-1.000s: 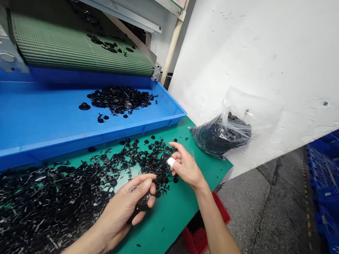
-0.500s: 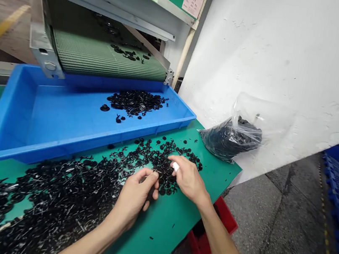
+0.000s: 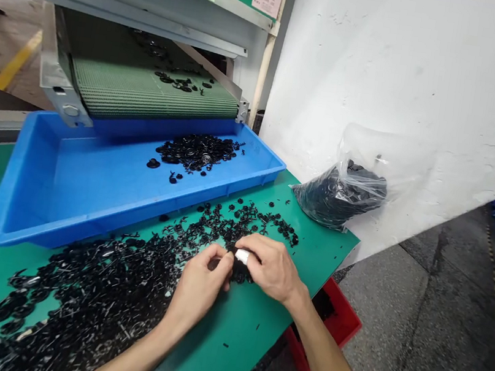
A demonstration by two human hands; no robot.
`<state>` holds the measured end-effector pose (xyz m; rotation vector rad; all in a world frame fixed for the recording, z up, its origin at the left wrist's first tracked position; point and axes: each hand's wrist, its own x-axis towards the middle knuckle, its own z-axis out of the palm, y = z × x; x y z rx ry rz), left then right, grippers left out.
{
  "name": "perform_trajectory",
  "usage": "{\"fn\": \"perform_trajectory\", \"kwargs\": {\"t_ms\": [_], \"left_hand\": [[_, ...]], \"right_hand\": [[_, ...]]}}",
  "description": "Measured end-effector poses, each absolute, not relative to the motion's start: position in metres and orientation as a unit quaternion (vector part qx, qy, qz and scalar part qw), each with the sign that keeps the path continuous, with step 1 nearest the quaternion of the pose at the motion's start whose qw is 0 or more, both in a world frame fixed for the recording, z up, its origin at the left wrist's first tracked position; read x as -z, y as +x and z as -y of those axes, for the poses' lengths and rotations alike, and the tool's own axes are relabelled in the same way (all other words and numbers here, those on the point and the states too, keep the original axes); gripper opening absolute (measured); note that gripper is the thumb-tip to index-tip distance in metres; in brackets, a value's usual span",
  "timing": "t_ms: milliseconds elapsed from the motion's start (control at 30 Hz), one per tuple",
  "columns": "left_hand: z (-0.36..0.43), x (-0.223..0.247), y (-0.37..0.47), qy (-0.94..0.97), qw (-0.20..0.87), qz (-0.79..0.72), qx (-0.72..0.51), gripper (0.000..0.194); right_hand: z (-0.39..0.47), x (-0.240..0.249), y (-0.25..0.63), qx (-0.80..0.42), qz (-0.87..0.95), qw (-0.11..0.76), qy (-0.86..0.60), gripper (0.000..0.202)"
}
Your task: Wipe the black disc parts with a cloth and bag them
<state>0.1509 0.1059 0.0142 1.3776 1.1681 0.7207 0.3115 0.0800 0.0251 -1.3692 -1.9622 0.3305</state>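
Observation:
My left hand (image 3: 203, 281) is closed in a pinch over the green table, its thumb and index fingertips together on a small black plastic part that is mostly hidden. Against those fingertips, my right hand (image 3: 269, 269) has its thumb and index finger bent onto the same part. A white wrap (image 3: 242, 256) covers one of the right digits. Both hands hover at the right end of a long heap of small black plastic parts (image 3: 121, 284), some round and some with thin stems.
Behind the heap sits a blue tray (image 3: 69, 227) with black parts, below a green conveyor belt (image 3: 149, 96) carrying more. A clear bag of black parts (image 3: 343, 194) leans on the white wall. Below the table's right edge is a red bin (image 3: 349, 315).
My right hand has moved left and slightly down, its fingers closing in at the left fingertips. My left hand has stayed nearly in place. The view has shifted slightly.

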Motion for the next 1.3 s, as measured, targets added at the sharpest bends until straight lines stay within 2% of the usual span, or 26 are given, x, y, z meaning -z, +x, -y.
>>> {"fn": "perform_trajectory", "kwargs": {"t_ms": [100,233,300,433,567,700,867,967,1133,1233,1300], "left_hand": [[-0.107,-0.015,0.151,0.563,0.599,-0.482,-0.302,0.029],[-0.107,-0.018,0.152,0.538,0.665,-0.435,-0.280,0.033],[-0.108,-0.021,0.151,0.535,0.693,-0.408,-0.257,0.033],[-0.109,-0.026,0.150,0.547,0.722,-0.373,-0.200,0.035],[-0.107,-0.029,0.149,0.557,0.697,-0.397,-0.214,0.039],[-0.100,-0.031,0.148,0.590,0.679,-0.392,-0.192,0.043],[-0.095,-0.043,0.138,0.680,0.600,-0.401,-0.126,0.046],[-0.101,-0.059,0.129,0.724,0.567,-0.389,-0.062,0.046],[-0.103,-0.073,0.122,0.690,0.614,-0.383,-0.034,0.050],[-0.101,-0.068,0.121,0.664,0.626,-0.408,-0.023,0.050],[-0.106,-0.066,0.119,0.688,0.585,-0.430,-0.005,0.049]], "right_hand": [[-0.078,-0.024,0.310,-0.091,0.740,0.379,-0.548,0.034],[-0.079,-0.023,0.322,-0.121,0.705,0.392,-0.578,0.044],[-0.078,-0.024,0.329,-0.184,0.690,0.402,-0.573,0.042],[-0.072,-0.027,0.331,-0.384,0.639,0.422,-0.516,0.029],[-0.064,-0.025,0.318,-0.453,0.531,0.477,-0.534,0.017],[-0.052,-0.018,0.305,-0.436,0.440,0.539,-0.571,0.020],[-0.036,-0.026,0.302,-0.355,0.578,0.469,-0.565,0.038],[-0.031,-0.033,0.302,-0.305,0.646,0.444,-0.541,0.035],[-0.035,-0.028,0.292,-0.238,0.667,0.490,-0.508,0.025],[-0.040,-0.016,0.286,-0.281,0.632,0.499,-0.523,0.023],[-0.043,-0.008,0.285,-0.332,0.615,0.481,-0.529,0.025]]}}
